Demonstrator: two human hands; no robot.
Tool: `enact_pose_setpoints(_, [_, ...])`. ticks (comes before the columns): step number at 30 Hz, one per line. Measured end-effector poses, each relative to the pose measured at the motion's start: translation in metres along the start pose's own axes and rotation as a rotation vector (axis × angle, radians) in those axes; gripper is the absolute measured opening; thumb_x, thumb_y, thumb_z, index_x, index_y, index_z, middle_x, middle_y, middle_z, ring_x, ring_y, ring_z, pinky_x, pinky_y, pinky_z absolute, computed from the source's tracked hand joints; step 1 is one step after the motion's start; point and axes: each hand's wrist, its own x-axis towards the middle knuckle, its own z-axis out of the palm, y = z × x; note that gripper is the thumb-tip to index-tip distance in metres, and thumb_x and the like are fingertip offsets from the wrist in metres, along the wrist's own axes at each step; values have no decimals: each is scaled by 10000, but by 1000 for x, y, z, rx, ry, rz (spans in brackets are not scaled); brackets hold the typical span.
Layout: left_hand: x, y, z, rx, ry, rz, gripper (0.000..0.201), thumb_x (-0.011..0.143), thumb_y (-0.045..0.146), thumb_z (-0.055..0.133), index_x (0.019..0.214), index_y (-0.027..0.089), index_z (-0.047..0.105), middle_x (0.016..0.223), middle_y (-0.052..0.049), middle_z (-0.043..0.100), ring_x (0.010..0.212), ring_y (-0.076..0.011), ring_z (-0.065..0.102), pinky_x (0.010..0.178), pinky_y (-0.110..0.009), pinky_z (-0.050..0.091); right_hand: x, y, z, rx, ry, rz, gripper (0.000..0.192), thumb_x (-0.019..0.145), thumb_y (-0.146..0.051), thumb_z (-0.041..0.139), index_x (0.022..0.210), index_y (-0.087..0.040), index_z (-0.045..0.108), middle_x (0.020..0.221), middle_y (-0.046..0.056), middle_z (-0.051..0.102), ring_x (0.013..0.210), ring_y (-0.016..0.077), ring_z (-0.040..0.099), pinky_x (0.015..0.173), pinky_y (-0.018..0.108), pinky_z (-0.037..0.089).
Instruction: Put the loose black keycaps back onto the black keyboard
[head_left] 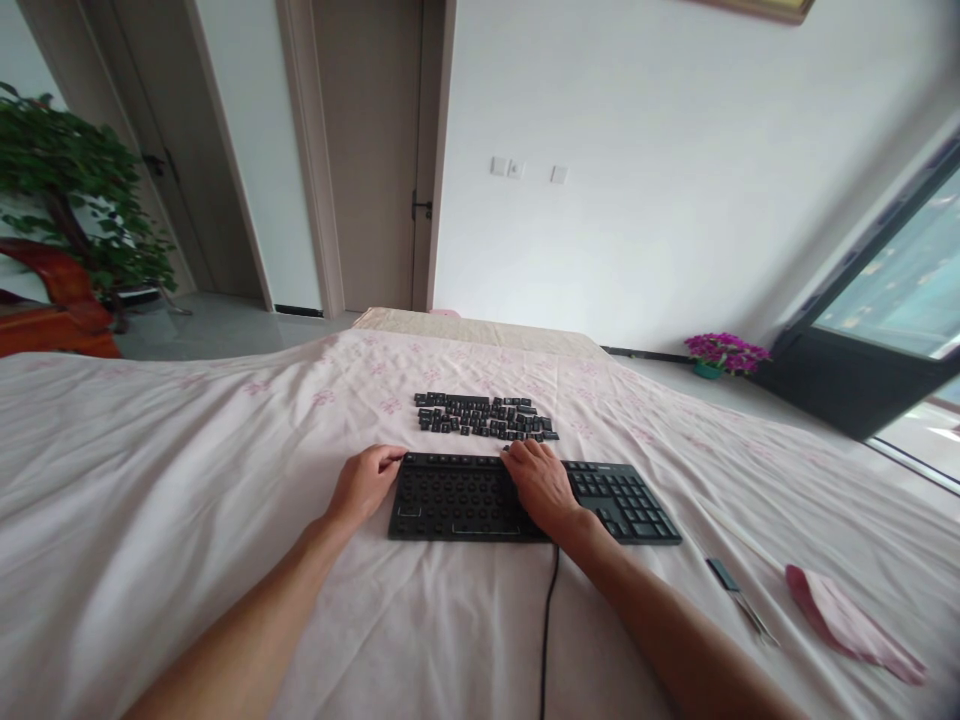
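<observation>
A black keyboard [465, 500] lies on the pink-and-white cloth; the keycaps are off its left and middle part, while the number pad at the right has its caps. My left hand [369, 482] pinches the far left corner of the keyboard with its fingers closed. Over the middle of the keyboard, my right hand [541, 485] has its fingers bent and pressed together at the far edge; what they hold, if anything, is hidden. Just beyond the keyboard, loose black keycaps [480, 412] lie in rough rows.
At the right lie a keycap puller [724, 574] with wire prongs and a folded pink cloth [847, 620]. The keyboard's cable [550, 620] runs toward me between my arms. Purple flowers [724, 352] stand on the floor beyond the wrinkled cloth [187, 480].
</observation>
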Motion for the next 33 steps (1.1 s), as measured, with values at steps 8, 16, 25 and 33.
enact_pose_setpoints(8, [0,-2,1,2,8,19,299,809,301,525,1005,214,733,1018,-33,757,918,-193,704,836,-275,520,-3,-15,-5,-77,-83,14,347,909,-94,410,1205,-140,584,1110,131,590,1005,264,475,840,375,345])
enact_pose_setpoints(16, [1,-4,2,-4,0,26,298,809,313,524,1002,224,733,1029,-23,756,929,-193,703,848,-279,516,0,15,-14,135,-68,124,401,916,-113,413,1190,-284,650,1037,55,639,968,201,500,805,311,331])
enact_pose_setpoints(25, [1,-4,2,-7,0,22,290,811,306,524,998,224,730,1035,-23,753,941,-196,700,860,-282,514,25,28,-2,144,-30,253,322,918,-213,460,990,-322,754,1073,42,652,984,214,485,807,323,334])
enact_pose_setpoints(33, [1,-2,2,-1,1,8,289,811,309,527,998,221,729,1022,-20,757,928,-192,705,848,-272,519,40,29,10,177,-79,278,294,826,-140,513,905,-255,772,1040,62,669,1030,231,473,849,334,326])
